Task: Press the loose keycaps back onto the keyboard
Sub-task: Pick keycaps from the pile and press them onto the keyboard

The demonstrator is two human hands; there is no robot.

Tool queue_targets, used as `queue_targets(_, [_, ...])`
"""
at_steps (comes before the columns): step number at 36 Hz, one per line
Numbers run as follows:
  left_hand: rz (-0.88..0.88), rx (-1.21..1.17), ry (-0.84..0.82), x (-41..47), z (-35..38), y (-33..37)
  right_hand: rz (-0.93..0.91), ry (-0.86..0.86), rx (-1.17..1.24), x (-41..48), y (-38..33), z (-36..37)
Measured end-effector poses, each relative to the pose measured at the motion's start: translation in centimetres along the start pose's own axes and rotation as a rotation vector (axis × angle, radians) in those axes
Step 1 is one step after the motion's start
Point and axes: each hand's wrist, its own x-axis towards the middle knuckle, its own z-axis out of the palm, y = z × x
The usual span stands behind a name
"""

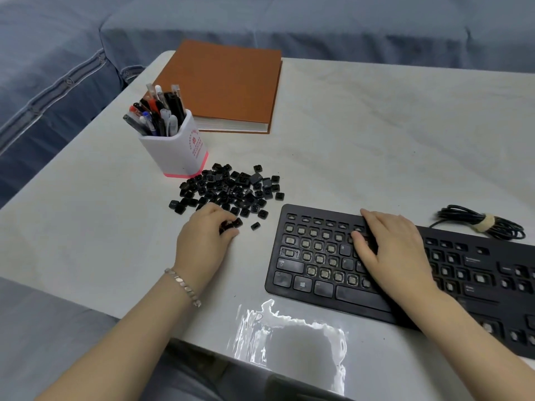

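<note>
pile [231,189]: loose keycaps just left of keyboard [356,298], w/in reach
L hand [207,235]: curled, I pinch one keycap [236,223] at pile's near edge
R hand [390,247]: flat, fingers straight, pressing keyboard mid rows, prob seating a cap

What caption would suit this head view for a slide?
Left hand pinches a keycap at the edge of the pile; right hand rests on the keyboard, many keys missing.
</note>
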Motion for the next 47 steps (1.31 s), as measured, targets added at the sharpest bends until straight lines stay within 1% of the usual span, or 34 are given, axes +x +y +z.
queue_targets(4, [0.051,0.047,-0.044,0.7,0.0,0.2,-0.003,0.003,-0.008,0.0,0.0,0.0])
queue_targets(7, [0.07,0.125,-0.065,0.8,-0.3,0.1,-0.003,0.008,-0.01,0.0,0.1,0.0])
queue_targets(10, [0.11,0.187,-0.051,0.6,-0.6,0.4,-0.005,0.008,-0.012,0.0,0.1,0.1])
queue_targets(13, [0.176,0.071,-0.005,0.0,-0.7,1.1,-0.004,0.008,-0.015,0.0,0.2,0.2])
queue_targets(16, [0.232,-0.007,-0.01,-0.3,-0.3,2.0,-0.005,0.008,-0.018,0.1,0.2,0.2])
queue_targets(20, [0.188,-0.044,-0.069,0.3,0.8,2.7,-0.002,0.02,-0.018,0.0,0.3,0.2])
queue_targets(24, [0.161,0.001,-0.094,0.7,1.5,2.6,0.002,0.025,-0.01,0.0,0.2,0.2])
queue_targets(27, [0.154,0.027,-0.098,0.7,1.7,2.4,-0.001,0.036,-0.013,0.0,0.2,0.2])
queue_targets(32, [0.144,0.07,-0.048,0.8,1.9,3.0,-0.001,0.036,-0.002,-0.1,0.0,0.0])
queue_targets(38, [0.156,0.069,-0.112,0.9,1.7,3.8,-0.01,0.061,0.006,-0.1,0.1,0.1])
queue_targets(40, [0.11,-0.07,-0.1,0.8,1.4,4.2,-0.009,0.067,0.011,-0.1,0.2,0.1])
queue_targets(42, [-0.012,-0.312,-0.131,0.6,0.6,5.0,-0.015,0.057,0.009,-0.1,0.2,0.1])
queue_targets(45, [-0.295,-0.788,-0.311,0.2,-0.8,6.5,-0.005,-0.012,0.022,0.1,0.3,-0.1])
queue_targets(47, [-0.486,-1.091,-0.465,-0.1,-1.7,7.5,-0.004,-0.032,0.116,0.2,0.1,-0.6])
